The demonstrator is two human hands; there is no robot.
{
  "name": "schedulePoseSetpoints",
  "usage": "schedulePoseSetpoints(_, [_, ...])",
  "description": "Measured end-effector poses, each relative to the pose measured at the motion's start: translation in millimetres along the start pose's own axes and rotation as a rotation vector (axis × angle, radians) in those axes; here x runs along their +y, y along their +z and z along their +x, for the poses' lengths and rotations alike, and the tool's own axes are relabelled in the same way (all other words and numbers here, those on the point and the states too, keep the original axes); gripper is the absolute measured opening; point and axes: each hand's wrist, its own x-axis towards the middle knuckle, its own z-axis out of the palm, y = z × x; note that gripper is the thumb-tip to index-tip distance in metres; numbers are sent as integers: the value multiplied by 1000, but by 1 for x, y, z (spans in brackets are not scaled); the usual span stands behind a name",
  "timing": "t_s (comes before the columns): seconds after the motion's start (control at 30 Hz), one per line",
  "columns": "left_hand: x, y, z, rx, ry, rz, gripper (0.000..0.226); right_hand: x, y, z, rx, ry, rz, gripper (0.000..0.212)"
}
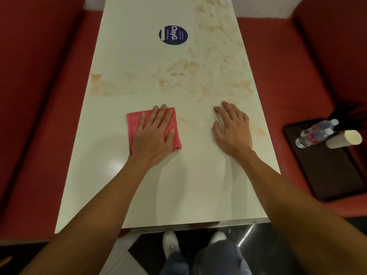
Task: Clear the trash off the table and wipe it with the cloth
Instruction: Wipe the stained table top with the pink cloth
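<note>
A long white table (139,56) runs away from me, smeared with brownish streaks across its middle and far right. On it lies a folded pink cloth (133,124). My left hand (154,135) presses flat on the cloth with straight, spread fingers. My right hand (233,129) rests flat on the bare tabletop to the right of the cloth, fingers spread, holding nothing. The near part of the table looks glossy, with no streaks.
A round blue sticker (173,35) sits on the table's far half. Red bench seats flank both sides. On the right seat a dark tray (333,175) carries plastic bottles (315,132), a paper cup (344,138) and black cutlery.
</note>
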Motion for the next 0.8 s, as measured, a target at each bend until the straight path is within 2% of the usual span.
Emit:
schedulePoseSetpoints(0.13, [-23, -4, 15, 7, -89, 4, 67, -1, -1, 0, -1, 1, -7, 52])
schedulePoseSetpoints(0.23, [-7, -3, 47, -19, -159, -22, 69, 0, 0, 0, -4, 1, -1, 52])
schedulePoseSetpoints(0.43, [-2, 1, 13, 43, -16, 13, 62, 1, -1, 0, 2, -7, 8, 52])
schedulePoseSetpoints(0.53, [-17, -3, 5, 45, -42, 24, 63, 1, -1, 0, 1, -1, 20, 52])
schedulePoseSetpoints(0.67, [-1, -2, 40, 1, -156, -22, 66, 2, 0, 0, -15, 7, 19, 53])
schedulePoseSetpoints(0.8, [16, 2, 29, 9, -50, 6, 62, 3, 0, 1, -15, -2, 24, 53])
